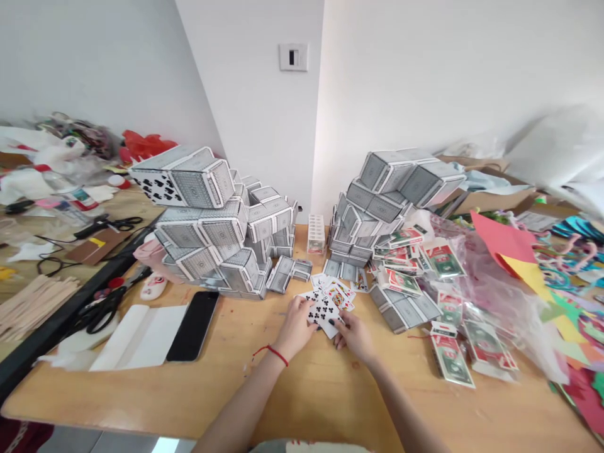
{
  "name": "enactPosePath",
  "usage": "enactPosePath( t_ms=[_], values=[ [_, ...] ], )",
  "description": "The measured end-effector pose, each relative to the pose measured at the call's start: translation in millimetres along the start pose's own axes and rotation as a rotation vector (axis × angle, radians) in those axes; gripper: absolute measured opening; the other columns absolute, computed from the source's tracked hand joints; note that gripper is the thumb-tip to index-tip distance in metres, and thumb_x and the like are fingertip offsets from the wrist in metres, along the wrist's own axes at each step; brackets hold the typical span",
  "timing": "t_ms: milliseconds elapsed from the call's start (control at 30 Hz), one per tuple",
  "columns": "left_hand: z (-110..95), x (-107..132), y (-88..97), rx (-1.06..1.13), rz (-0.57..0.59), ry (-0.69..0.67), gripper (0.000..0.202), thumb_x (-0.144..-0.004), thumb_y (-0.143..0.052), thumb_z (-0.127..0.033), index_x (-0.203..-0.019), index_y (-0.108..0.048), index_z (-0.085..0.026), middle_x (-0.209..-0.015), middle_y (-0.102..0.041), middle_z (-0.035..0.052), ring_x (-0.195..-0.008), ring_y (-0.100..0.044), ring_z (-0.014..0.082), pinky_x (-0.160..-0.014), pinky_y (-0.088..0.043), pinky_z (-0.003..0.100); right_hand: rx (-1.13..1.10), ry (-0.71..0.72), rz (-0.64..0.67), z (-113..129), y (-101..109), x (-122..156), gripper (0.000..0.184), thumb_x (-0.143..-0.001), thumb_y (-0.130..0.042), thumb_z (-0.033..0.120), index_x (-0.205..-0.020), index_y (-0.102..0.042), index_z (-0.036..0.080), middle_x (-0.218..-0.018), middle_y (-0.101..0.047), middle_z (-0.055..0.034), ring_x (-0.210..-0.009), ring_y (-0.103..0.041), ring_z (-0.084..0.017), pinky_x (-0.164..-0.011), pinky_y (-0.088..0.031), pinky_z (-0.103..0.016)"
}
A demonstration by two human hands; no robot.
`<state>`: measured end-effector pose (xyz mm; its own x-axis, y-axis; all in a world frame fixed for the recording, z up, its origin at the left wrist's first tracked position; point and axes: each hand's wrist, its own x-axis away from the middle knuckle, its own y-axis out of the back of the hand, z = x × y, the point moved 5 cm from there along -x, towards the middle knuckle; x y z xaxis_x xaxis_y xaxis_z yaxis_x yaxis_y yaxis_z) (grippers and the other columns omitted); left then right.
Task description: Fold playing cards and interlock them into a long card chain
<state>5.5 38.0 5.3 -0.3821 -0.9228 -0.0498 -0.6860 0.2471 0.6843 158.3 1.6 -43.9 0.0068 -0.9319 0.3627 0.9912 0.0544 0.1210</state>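
Note:
Playing cards point(323, 311) with black club faces up are gripped between my two hands, low over the wooden table. My left hand point(297, 324), with a red string at its wrist, closes on their left side. The fingers of my right hand point(353, 336) pinch their lower right edge. Just beyond lie loose face-up cards point(340, 292), partly overlapped by the held ones. Behind them stand small grey blocks folded from cards point(282, 274). Large stacks of such blocks rise to the left point(201, 233) and to the right point(372, 204).
A black phone point(193, 326) and white folded paper point(139, 338) lie at left, near black scissors point(101, 311). Red-and-green card packs point(450, 358) and clear plastic wrap crowd the right side. A clear case point(316, 234) stands against the wall between the stacks.

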Motion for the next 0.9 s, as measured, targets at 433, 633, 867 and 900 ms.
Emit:
enactPosePath(
  t_ms=[433, 633, 867, 900],
  values=[
    [-3, 2, -0.4, -0.030, 0.015, -0.009, 0.047, -0.062, -0.065, -0.013, -0.105, -0.050, -0.020, -0.106, -0.049, 0.0062, -0.105, -0.043, 0.0229, -0.091, -0.035, 0.039, 0.018, 0.041, -0.032, 3, -3, -1, 0.031, -0.073, -0.046, 0.050, -0.081, -0.046, 0.020, -0.040, -0.053, 0.0068, -0.031, -0.051, -0.013, -0.035, -0.039, -0.021],
    [-5, 2, 3.9, 0.027, -0.005, 0.005, 0.046, -0.066, -0.061, -0.020, -0.110, -0.047, -0.020, -0.105, -0.050, 0.0069, -0.096, -0.049, 0.0196, -0.084, -0.041, 0.034, -0.025, 0.018, -0.011, 9, -1, -1, 0.033, -0.070, -0.050, 0.052, -0.075, -0.044, 0.020, -0.040, -0.052, 0.0068, -0.032, -0.050, -0.013, -0.034, -0.037, -0.021],
    [1, 1, 12.1, 0.113, -0.038, 0.090, 0.015, -0.075, -0.047, -0.027, -0.071, -0.055, -0.016, -0.064, -0.053, 0.0008, -0.061, -0.048, 0.0126, -0.059, -0.037, 0.024, -0.150, 0.050, -0.063, 15, 2, -2, 0.035, -0.060, -0.063, 0.049, -0.067, -0.050, 0.018, -0.046, -0.053, 0.0047, -0.035, -0.043, -0.008, -0.037, -0.031, -0.020],
    [3, 1, 12.8, 0.129, -0.062, 0.110, 0.017, -0.075, -0.047, -0.030, -0.067, -0.053, -0.016, -0.060, -0.052, -0.0005, -0.057, -0.047, 0.0117, -0.056, -0.036, 0.023, -0.168, 0.047, -0.089, 14, 1, -2, 0.035, -0.060, -0.063, 0.049, -0.066, -0.051, 0.017, -0.047, -0.054, 0.0045, -0.035, -0.041, -0.007, -0.037, -0.029, -0.020]
  ],
)
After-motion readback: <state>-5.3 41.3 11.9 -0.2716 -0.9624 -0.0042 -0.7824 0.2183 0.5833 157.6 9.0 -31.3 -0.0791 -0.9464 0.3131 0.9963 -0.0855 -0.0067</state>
